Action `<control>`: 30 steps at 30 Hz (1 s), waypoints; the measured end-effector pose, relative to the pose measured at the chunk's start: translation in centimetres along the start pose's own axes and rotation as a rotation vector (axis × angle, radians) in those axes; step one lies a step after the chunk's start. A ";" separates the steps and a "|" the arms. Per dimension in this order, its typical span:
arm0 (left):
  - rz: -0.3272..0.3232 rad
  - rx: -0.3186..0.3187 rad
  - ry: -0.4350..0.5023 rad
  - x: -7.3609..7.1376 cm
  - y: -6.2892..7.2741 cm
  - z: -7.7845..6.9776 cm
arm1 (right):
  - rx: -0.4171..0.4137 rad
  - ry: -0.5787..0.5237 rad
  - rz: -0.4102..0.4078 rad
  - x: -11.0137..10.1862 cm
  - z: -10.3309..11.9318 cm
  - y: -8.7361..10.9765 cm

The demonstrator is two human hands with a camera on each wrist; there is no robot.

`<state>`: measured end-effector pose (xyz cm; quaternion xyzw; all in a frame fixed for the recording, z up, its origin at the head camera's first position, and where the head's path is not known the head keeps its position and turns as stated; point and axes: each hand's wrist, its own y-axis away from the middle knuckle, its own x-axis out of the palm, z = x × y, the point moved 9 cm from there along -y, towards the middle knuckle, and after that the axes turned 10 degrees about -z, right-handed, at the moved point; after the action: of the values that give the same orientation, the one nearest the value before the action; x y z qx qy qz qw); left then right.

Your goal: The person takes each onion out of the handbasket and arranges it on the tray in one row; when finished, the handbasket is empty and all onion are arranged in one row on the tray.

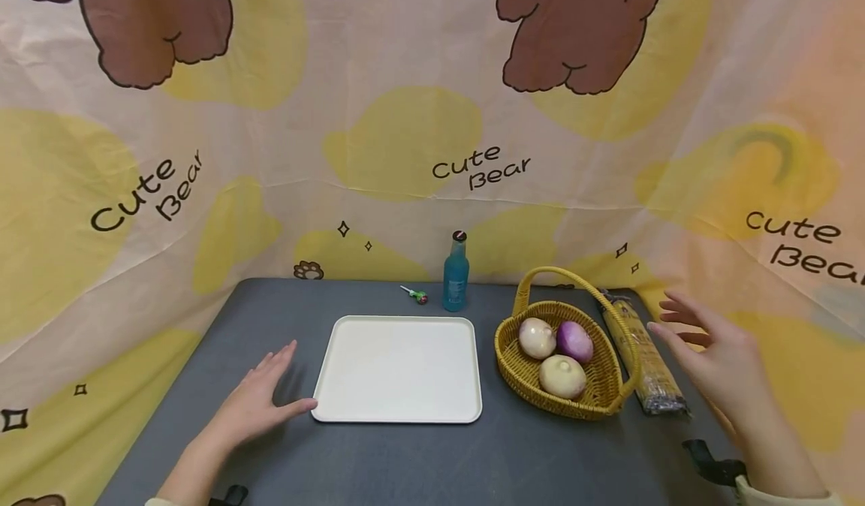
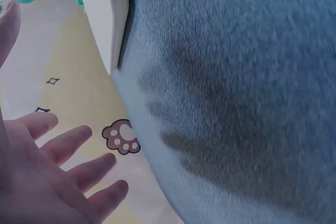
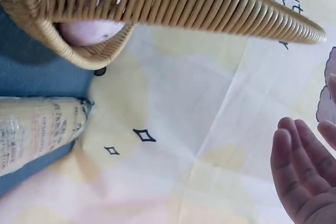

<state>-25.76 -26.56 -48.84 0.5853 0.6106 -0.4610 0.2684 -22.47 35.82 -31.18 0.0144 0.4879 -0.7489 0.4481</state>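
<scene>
**Left hand (image 1: 255,403) and right hand (image 1: 730,359) unclenched at either side of the table (image 1: 419,461)**

The table's near edge falls outside our view. Nearest us, black straps (image 1: 718,468) at the wrists are partly cut off. The left hand is spread, thumb out, holding nothing; in the head view the thumb tip meets the near-left corner of the white tray (image 1: 405,371), though we cannot tell whether they touch. The right hand, fingers loosely bent and gripping nothing, is by the table's right edge; its own wrist view crops it.

The tray lies flat about mid-table. To its right we see a wicker basket (image 1: 574,411) with two pale onions (image 1: 563,376) and a purple onion (image 1: 575,341), undersides hidden. Along the right edge, the basket's handle partly covers a plastic-wrapped packet (image 1: 652,371), its print too small for us to read.

By the far edge a blue bottle (image 1: 456,277) stands upright, a small lollipop (image 1: 421,297) to its left. Behind hangs a bear-print cloth (image 1: 378,146), its bears cut off above.
</scene>
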 end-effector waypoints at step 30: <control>0.168 -0.124 0.149 5.9 0.2 -1.0 | -0.272 -0.160 -0.099 3.9 7.9 1.8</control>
<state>-26.35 -22.93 -53.53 0.6493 0.6049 -0.3534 0.2958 -20.35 27.17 -30.15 -0.1304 0.5476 -0.6960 0.4458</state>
